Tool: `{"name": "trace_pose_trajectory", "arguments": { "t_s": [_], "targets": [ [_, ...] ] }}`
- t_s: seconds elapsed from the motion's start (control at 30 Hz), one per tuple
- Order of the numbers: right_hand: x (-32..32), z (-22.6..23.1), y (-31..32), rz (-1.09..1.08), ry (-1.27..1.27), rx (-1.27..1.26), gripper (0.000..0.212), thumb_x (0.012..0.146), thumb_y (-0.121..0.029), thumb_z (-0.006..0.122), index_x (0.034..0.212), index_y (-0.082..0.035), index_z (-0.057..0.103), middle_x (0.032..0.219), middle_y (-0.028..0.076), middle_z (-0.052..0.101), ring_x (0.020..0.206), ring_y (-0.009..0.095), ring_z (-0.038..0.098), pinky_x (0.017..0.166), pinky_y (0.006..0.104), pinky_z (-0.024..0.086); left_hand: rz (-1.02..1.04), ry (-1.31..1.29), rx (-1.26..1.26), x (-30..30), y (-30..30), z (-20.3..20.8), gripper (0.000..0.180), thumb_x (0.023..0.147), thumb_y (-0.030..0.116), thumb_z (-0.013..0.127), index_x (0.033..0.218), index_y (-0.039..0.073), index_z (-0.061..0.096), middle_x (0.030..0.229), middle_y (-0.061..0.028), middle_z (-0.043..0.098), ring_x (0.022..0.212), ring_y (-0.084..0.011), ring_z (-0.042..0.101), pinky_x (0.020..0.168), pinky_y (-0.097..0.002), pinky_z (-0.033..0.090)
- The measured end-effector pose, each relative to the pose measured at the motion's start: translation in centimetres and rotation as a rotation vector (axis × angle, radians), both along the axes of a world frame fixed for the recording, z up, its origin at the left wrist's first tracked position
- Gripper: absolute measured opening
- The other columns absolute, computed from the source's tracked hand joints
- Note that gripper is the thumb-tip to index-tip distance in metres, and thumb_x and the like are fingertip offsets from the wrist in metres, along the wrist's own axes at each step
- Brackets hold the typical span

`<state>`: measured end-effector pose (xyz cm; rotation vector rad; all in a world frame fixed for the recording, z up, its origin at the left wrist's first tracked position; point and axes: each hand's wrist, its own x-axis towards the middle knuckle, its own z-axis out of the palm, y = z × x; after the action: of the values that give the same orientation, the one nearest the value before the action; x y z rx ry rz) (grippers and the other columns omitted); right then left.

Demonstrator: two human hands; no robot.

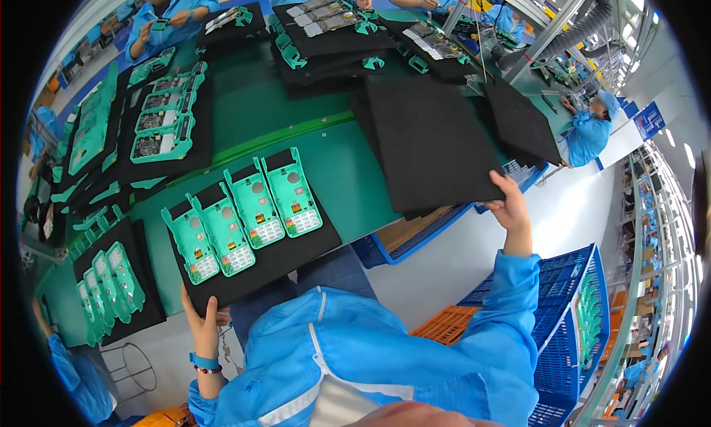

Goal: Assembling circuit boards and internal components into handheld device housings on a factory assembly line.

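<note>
"Green tabletop [349,162] all through this workroom. What's at its near left?"

"Slim green housings [111,285] in a row on a black pad [152,297]. Soft padding, I'd guess, so the shells don't scuff."

"And next along?"

"The left hand [201,322], at the near corner of another black pad [311,248]. Index finger and thumb are spread; whether the hidden fingers grip from below, I can't tell. Probably it steadies that corner, which lies right along the tabletop's edge."

"What does that pad carry?"

"Four green trays [254,206], hollow side up, side by side, the pale grids all at the near ends. Lined up like that, each interior can be checked at a glance."

"Further right?"

"The right hand [509,205] has its fingers closed on the near corner of a black sheet [437,142], on top of a stack. A corner hold seems handy for controlling something so broad and flat."

"And beyond?"

"A blue crate [552,297] with green parts [589,319] inside, below tabletop height, perhaps to save working space."
</note>
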<state>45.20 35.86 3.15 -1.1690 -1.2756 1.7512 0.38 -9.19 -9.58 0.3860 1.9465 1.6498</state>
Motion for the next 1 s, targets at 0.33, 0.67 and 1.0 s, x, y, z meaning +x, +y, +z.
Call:
{"name": "trace_pose_trajectory", "arguments": {
  "t_s": [0.33,0.67,1.0],
  "targets": [
    [3.0,2.8,6.8,-0.564,0.398,0.327,0.030,0.096,-0.032,0.070,0.100,-0.007,0.055,0.072,0.003,0.047,0.063,0.011,0.042,0.059,0.0271,0.038,-0.056,0.069,-0.161,-0.8,-0.6,1.4,0.078,0.096,0.017,0.065,0.157,0.010,0.018,0.101,-0.0122,0.065,0.056,-0.0120,0.060,0.038,-0.0234,0.043],
    [-14.2,-4.5,-5.3,0.198,-0.241,0.736,0.018,0.097,-0.015,0.067,0.111,-0.003,0.068,0.089,0.000,0.064,0.073,0.006,0.059,0.065,0.0213,0.050,-0.011,1.001,-0.533,-4.1,1.4,3.5,0.043,0.097,0.031,0.064,0.130,0.002,0.061,0.093,-0.0177,0.062,0.077,-0.0337,0.060,0.068,-0.0417,0.049],
    [-28.3,-11.1,-15.5,0.255,-0.443,1.072,0.077,0.089,-0.031,0.074,0.148,0.002,0.037,0.141,0.027,0.048,0.132,0.044,0.044,0.110,0.0501,0.034,0.140,0.902,-0.212,-5.2,5.2,0.3,0.049,0.096,0.030,0.064,0.136,0.003,0.056,0.124,-0.0202,0.055,0.114,-0.0352,0.053,0.100,-0.0431,0.040]
  ]
}}
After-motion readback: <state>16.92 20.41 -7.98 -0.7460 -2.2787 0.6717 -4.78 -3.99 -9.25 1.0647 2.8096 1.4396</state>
